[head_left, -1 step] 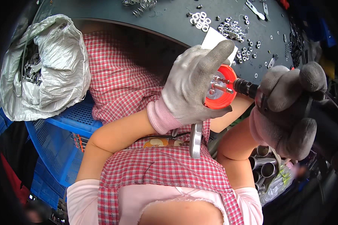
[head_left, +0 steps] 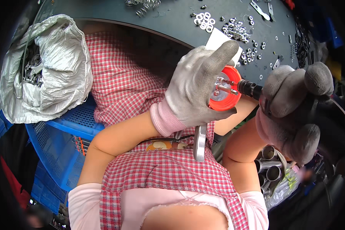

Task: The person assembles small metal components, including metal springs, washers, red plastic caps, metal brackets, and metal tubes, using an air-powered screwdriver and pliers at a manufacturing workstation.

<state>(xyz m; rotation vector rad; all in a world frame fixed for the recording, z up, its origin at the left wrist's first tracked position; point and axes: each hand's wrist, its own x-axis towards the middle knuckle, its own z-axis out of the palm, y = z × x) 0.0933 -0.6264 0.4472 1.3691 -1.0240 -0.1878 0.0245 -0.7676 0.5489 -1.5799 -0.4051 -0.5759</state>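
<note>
Sack (head_left: 67,63), white woven, far L, mouth open w/ metal pcs (head_left: 35,73) inside; its folds hide the rest. Blue basket (head_left: 46,149), perforated, just under it. Springs (head_left: 145,4), loose, at top edge of the dark table (head_left: 165,28). Checked apron (head_left: 168,172), red/wht, fills mid-view, covering the lap & blocking part of the floor.

L hand (head_left: 195,84), gloved, half closed round a red cup (head_left: 232,101): one digit over the top, another below, palm hiding its back. Metal bar (head_left: 199,145) hangs below that hand; can't tell what it joins. Washers (head_left: 205,22) in a cluster on table, above the hand. White card (head_left: 217,37) sits partly behind the glove.

Red cup is btwn the hands, above the lap, mouth facing R, metal pins (head_left: 228,90) showing inside. Bolts (head_left: 237,31) heaped & nuts (head_left: 253,55) scattered on table beyond. Black driver (head_left: 250,89) has its nose at cup's mouth; can't tell if its tip touches a pin.

Flat metal pcs (head_left: 261,10) at table's far edge. Metal tubes (head_left: 273,173) w/ a clear bag (head_left: 283,191) lower R. R hand (head_left: 289,103), gloved, fingers bent round the driver, hiding much of its body.
</note>
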